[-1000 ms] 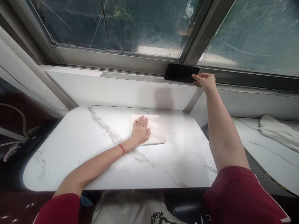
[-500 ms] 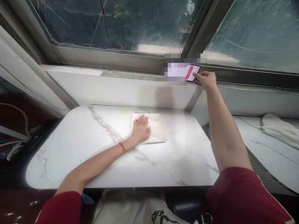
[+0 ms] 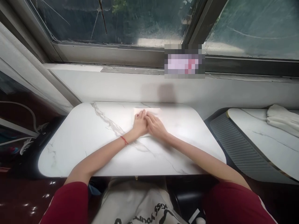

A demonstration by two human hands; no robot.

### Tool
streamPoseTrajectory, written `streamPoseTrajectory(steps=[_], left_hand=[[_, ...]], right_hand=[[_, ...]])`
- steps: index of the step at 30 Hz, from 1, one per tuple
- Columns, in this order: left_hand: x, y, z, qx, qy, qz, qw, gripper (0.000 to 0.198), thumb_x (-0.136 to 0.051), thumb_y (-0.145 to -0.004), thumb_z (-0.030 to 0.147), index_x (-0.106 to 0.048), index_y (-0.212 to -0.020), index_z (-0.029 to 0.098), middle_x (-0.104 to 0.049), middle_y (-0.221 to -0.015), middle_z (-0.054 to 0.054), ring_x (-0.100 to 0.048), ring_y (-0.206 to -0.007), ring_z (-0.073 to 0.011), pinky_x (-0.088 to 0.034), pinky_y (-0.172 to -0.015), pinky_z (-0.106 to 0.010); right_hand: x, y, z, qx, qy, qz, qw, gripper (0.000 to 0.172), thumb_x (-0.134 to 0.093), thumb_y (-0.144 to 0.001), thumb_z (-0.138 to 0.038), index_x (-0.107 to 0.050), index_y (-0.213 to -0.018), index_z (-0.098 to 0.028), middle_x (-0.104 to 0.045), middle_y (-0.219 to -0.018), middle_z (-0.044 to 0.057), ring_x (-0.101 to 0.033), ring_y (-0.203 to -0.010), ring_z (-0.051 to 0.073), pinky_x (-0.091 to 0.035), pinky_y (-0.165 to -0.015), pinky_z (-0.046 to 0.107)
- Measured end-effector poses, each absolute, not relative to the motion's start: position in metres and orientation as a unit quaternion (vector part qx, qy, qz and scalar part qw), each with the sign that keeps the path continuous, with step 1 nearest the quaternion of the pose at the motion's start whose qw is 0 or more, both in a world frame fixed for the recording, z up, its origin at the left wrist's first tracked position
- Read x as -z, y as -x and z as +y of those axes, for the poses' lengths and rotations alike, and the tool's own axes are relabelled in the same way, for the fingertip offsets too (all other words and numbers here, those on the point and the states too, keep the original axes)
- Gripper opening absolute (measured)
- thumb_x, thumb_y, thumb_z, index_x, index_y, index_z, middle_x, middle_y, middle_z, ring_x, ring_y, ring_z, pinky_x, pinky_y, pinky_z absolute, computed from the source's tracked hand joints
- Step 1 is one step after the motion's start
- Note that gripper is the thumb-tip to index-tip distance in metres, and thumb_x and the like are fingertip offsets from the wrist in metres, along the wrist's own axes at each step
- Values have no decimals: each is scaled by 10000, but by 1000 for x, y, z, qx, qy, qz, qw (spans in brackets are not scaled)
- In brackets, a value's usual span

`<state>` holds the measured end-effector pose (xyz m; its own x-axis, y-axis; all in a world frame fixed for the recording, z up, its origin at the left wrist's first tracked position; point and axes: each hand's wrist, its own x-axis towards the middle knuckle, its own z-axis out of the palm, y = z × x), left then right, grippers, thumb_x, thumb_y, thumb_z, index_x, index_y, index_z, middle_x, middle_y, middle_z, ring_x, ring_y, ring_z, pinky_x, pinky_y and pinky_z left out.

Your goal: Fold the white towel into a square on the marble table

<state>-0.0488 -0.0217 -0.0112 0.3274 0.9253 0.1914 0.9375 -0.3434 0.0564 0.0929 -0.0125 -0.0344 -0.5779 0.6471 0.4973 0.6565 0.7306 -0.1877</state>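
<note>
A pale folded cloth (image 3: 155, 110) lies near the back middle of a white marble-patterned table (image 3: 79, 133). My left hand (image 3: 140, 124), with a red string at its wrist, rests flat on the cloth, fingers stretched forward. Beside it, my right hand (image 3: 156, 126) is also laid on the cloth, fingers extended and their tips touching the left hand. Together the two hands hide much of the cloth. On the window ledge behind stands a phone (image 3: 181, 64), its screen blurred out.
A window frame (image 3: 112, 54) and low white wall (image 3: 112, 87) run behind the table. To the right stands a second marble-topped cabinet (image 3: 254, 119) with ribbed grey side and a whitish cloth (image 3: 283, 119) on it. A white curtain (image 3: 30, 65) hangs at left, near cables (image 3: 28, 141).
My right hand has left the phone on the ledge and come down onto the cloth beside my left hand. The left hand stays on the cloth. The view has shifted slightly.
</note>
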Motion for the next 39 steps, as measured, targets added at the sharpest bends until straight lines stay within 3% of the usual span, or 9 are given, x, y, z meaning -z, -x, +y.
streamPoseTrajectory(steps=[5,19,26,39], left_hand=[[9,48,-23,93,809,-579,38,600,-388,-970,217,-429,-1534,17,-343,-1651,-218,-320,-1523,-329,-291,-1186,-494],[9,44,-8,124,788,-601,34,567,-389,-987,265,-473,-1501,42,-366,-1634,-226,-344,-1491,-348,-294,-1166,-515],[8,27,9,161,772,-614,32,534,-407,-973,254,-515,-1462,69,-482,-1534,-228,-403,-1414,-373,-330,-1118,-517],[8,-17,35,148,788,-597,23,578,-376,-994,261,-444,-1512,15,-450,-1547,-242,-379,-1428,-368,-312,-1137,-504]], right_hand=[[41,-95,-1,-27,399,-862,311,558,-319,-985,-305,-472,-1485,-111,-546,-1501,207,-471,-1444,342,-428,-1173,570],[39,-97,22,-42,392,-862,319,543,-295,-989,-303,-532,-1443,-122,-564,-1498,182,-505,-1425,283,-432,-1188,511],[36,-113,45,-49,371,-874,310,535,-286,-996,-299,-518,-1449,-135,-560,-1503,176,-500,-1427,274,-425,-1192,510],[35,-160,65,-44,377,-872,310,535,-303,-989,-297,-497,-1472,-173,-558,-1510,159,-511,-1409,287,-422,-1178,539]])
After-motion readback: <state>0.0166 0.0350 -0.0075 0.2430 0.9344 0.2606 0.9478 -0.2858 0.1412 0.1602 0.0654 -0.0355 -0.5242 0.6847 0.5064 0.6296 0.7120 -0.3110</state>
